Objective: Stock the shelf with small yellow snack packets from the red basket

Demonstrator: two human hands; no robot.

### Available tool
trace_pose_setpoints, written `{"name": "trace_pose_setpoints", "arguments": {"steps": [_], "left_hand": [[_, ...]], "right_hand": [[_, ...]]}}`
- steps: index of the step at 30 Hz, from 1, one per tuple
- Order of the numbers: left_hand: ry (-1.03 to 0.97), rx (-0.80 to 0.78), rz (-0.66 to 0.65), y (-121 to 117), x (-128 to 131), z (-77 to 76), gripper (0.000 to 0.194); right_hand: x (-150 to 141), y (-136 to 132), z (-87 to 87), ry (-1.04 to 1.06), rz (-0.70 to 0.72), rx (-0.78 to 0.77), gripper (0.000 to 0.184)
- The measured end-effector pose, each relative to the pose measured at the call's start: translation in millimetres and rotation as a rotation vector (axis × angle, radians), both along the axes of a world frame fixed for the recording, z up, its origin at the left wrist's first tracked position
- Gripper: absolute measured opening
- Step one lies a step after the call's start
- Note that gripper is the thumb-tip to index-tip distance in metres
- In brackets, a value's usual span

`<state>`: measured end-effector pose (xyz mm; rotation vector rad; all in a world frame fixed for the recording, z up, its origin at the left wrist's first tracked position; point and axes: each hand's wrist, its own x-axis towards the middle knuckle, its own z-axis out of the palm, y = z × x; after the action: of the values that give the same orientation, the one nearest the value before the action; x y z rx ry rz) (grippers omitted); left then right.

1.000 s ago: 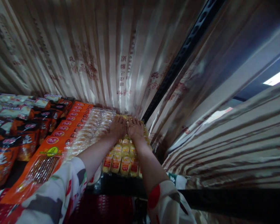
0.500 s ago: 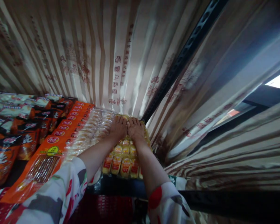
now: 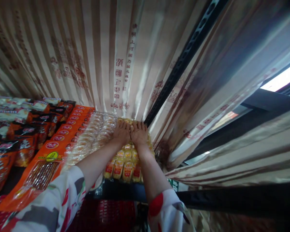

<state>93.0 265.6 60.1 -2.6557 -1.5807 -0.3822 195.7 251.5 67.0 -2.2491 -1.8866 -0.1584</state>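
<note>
Both my arms reach up onto a high shelf. My left hand [image 3: 121, 132] and my right hand [image 3: 139, 133] lie side by side, fingers stretched flat, pressing on the far end of a stack of yellow snack packets [image 3: 124, 166]. The two hands touch each other at the thumbs. The packets lie in rows along the shelf, their near ends at the shelf edge [image 3: 120, 190]. Neither hand wraps round anything.
Clear packs of pale biscuits [image 3: 91, 138] lie left of the yellow ones, then orange packs [image 3: 48, 154] and dark orange bags [image 3: 4, 151]. Striped beige curtain cloth [image 3: 106, 58] hangs behind. A black perforated upright [image 3: 183, 61] rises at the right. Red crates [image 3: 108, 216] sit below.
The hands stay pressed on the yellow packets. The view has shifted slightly, showing more of the bright opening at the right.
</note>
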Motion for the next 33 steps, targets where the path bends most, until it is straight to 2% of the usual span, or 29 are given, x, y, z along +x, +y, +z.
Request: {"name": "trace_pose_setpoints", "arguments": {"steps": [12,15,18,23,28,33], "left_hand": [[-0.001,0.013,0.027,-0.8,1.5,-10.6,0.051],[0.006,-0.013,0.030,0.5,1.9,-4.2,0.050],[-0.008,-0.065,0.024,0.3,4.3,7.1,0.050],[-0.020,-0.057,0.005,-13.3,8.1,18.7,0.049],[-0.006,-0.097,0.011,-32.6,3.8,11.8,0.049],[0.012,-0.102,0.002,-39.0,-0.1,6.7,0.049]], "right_hand": [[-1.2,-0.2,-10.7,0.009,0.008,0.043,0.050],[-2.1,0.7,-3.5,0.026,-0.015,0.025,0.050],[-1.6,-2.9,9.7,0.030,-0.034,0.080,0.051],[0.7,-21.2,21.1,0.024,-0.093,0.113,0.050],[0.1,-37.4,8.6,0.044,-0.107,0.036,0.048],[0.0,-41.7,-3.0,0.042,-0.088,0.048,0.048]]}}
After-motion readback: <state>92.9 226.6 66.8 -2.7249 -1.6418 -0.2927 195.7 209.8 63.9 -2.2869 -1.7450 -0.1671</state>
